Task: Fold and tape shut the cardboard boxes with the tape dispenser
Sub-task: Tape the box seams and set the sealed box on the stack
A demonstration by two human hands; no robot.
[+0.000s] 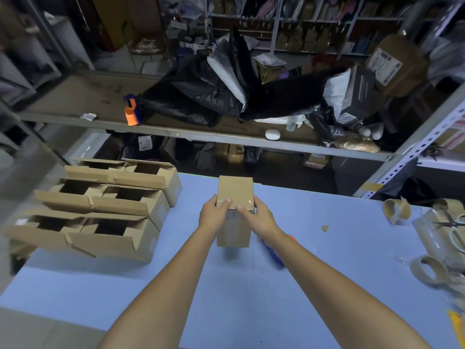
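Observation:
A small closed cardboard box point(235, 190) is held above the blue table point(314, 248), with shiny tape over its near top edge. My left hand point(213, 214) grips its left side, thumb on top. My right hand point(256, 215) grips its right side, fingers on the taped edge. A blue and orange tape dispenser point(275, 258) lies on the table under my right forearm, mostly hidden. Several open, unfolded cardboard boxes point(105, 205) stand in rows at the table's left.
Empty tape cores point(397, 209) and a clear bag with scissors point(450, 224) lie at the right edge. A metal shelf point(201, 136) behind the table holds black bags, parcels and a second orange and blue dispenser point(131, 113).

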